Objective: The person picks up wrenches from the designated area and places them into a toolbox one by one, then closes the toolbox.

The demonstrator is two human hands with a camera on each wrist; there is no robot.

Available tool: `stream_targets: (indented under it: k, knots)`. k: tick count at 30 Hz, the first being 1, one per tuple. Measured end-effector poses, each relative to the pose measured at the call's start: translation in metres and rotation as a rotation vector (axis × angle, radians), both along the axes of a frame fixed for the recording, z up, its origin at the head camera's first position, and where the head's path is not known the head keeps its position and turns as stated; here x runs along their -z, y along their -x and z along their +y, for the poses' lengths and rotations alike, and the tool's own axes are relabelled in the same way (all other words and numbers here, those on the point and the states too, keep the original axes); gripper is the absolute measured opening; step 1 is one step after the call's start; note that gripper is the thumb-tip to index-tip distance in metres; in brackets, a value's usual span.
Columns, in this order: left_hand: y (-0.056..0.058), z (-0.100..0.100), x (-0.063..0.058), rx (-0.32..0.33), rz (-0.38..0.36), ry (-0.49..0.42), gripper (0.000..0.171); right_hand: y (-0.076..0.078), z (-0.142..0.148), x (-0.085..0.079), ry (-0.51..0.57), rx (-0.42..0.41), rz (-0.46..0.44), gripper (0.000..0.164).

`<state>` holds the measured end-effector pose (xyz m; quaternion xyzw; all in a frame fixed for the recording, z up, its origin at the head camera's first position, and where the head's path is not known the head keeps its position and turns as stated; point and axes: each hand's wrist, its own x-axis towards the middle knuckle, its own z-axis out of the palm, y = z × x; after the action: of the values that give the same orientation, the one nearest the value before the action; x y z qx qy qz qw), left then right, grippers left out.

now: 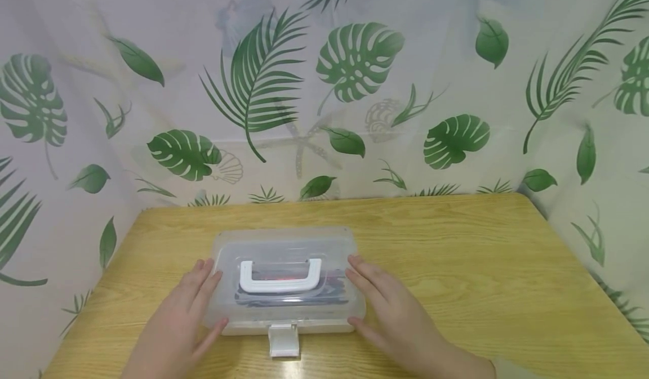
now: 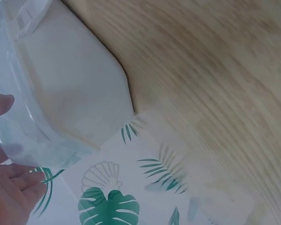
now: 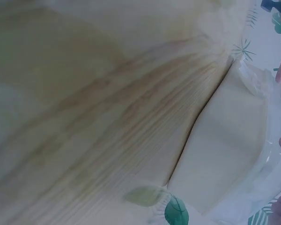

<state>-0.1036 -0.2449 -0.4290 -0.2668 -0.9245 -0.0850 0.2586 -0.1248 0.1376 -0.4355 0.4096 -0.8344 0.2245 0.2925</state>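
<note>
A translucent plastic storage box [image 1: 228, 300] with a white carry handle [image 1: 280, 286] lies on the table, its lid down. Dark, slender items [image 1: 332, 294] show faintly through the lid; their kind is unclear. At the front, the white latch [image 1: 284, 342] sticks out from the box, unfastened. My left hand [image 1: 177, 317] is at the box's left side, thumb near the front corner and fingers along the lid's edge. On the opposite side, my right hand [image 1: 400, 314] touches the lid's right edge with extended fingers. Both wrist views show the box's pale lower wall [image 2: 75, 75].
The wood-grain table [image 1: 481, 266] extends beyond the box to the right and behind it. A pale cloth with green leaf prints [image 1: 436, 63] hangs along the table's back and sides.
</note>
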Motion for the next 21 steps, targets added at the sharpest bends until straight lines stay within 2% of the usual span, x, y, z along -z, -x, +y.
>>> stream_targets:
  k: [2, 5, 9, 13, 18, 21]
  knots:
    - [0.002, 0.003, 0.002, 0.060, 0.077, 0.014, 0.078, 0.001, -0.002, 0.000, -0.024, -0.029, 0.055, 0.070]
    - [0.003, 0.008, 0.004, 0.136, 0.151, 0.039, 0.073, 0.001, -0.007, 0.000, -0.079, -0.039, 0.133, 0.053]
    - [0.001, 0.016, 0.006, 0.186, 0.156, 0.069, 0.070, 0.001, -0.017, 0.001, -0.125, -0.043, 0.258, 0.053]
    - [0.001, 0.024, 0.008, 0.227, 0.168, 0.090, 0.072, 0.004, -0.028, 0.003, -0.109, -0.071, 0.374, 0.048]
    - [0.003, 0.032, 0.014, 0.264, 0.223, 0.125, 0.070, 0.006, -0.040, 0.009, -0.169, -0.083, 0.470, 0.045]
    - [0.003, 0.034, 0.019, 0.272, 0.224, 0.134, 0.066, 0.005, -0.044, 0.013, -0.234, -0.081, 0.494, 0.046]
